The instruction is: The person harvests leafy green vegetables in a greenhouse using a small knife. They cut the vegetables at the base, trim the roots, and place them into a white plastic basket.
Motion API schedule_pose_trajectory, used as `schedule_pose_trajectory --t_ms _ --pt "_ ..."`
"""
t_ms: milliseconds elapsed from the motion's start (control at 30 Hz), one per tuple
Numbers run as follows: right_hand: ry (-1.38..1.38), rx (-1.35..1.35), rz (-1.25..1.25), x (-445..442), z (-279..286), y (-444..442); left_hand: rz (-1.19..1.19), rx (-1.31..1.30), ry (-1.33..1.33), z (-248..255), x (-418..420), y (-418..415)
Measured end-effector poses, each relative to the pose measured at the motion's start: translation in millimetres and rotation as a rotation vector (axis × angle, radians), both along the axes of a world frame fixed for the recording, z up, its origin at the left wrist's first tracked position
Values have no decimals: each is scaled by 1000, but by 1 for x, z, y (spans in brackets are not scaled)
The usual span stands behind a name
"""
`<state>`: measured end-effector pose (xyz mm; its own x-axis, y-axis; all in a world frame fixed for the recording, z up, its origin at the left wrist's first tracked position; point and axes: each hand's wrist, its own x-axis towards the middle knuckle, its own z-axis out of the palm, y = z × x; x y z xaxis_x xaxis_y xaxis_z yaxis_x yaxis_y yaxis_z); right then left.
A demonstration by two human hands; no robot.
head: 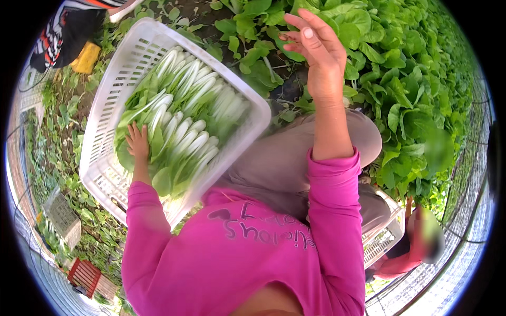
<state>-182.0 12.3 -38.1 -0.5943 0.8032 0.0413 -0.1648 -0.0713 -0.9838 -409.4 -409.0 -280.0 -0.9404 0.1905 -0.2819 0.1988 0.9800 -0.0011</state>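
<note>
A white plastic crate [249,94] with slotted walls stands tilted in the view at my left. Rows of leafy greens with thick white stems [189,130] lie inside it. My left hand [138,143] rests on the leaves at the crate's left side, fingers spread, gripping nothing that shows. My right hand [322,59] is raised in front of the growing green plants [395,79], its fingers apart and partly bent, with nothing visible in it. Dark soil marks one of its fingertips.
Another person's striped sleeve [59,35] and a yellow sponge-like block [85,57] are at upper left. At lower right, a co-worker in a red top [399,266] is beside another white crate [381,245]. A red crate [84,276] lies at lower left.
</note>
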Motion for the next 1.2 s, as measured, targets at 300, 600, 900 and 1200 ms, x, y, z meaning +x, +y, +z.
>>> schedule_pose_trajectory --t_ms 300,600,900,1200 --pt "-152 221 -166 102 30 25 78 59 -85 -72 2 -15" --pt "-592 339 -535 351 75 17 -158 -44 110 110 -34 86" --pt "-777 63 -766 488 14 -66 -816 1195 -428 216 90 365" --pt "-894 -258 -581 542 -80 -42 -2648 722 -113 319 430 471"
